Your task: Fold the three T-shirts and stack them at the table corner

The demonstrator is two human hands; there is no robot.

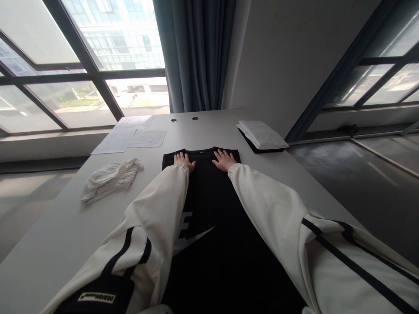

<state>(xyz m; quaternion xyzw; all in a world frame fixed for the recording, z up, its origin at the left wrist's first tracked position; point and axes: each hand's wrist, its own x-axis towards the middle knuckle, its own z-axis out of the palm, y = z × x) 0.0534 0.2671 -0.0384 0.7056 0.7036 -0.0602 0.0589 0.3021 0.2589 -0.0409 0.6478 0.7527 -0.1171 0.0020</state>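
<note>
A black shirt (209,187) with a grey printed logo lies spread on the white table, its neckline toward the far end. Both arms reach forward over it in white sleeves with black stripes. My left hand (185,161) rests flat on the shirt's far left shoulder area, fingers stretched out. On the far right shoulder area, my right hand (224,160) lies palm down with its fingers spread. Neither hand grips the cloth. My forearms cover much of the shirt's sides, and its near end runs out of the bottom of the view.
A crumpled white cloth (113,178) lies to the left on the table (65,235). Papers (148,138) are at the far left. At the far right sits a folded white item (262,134) on something flat and black. Behind the table hangs a blue-grey curtain (198,56).
</note>
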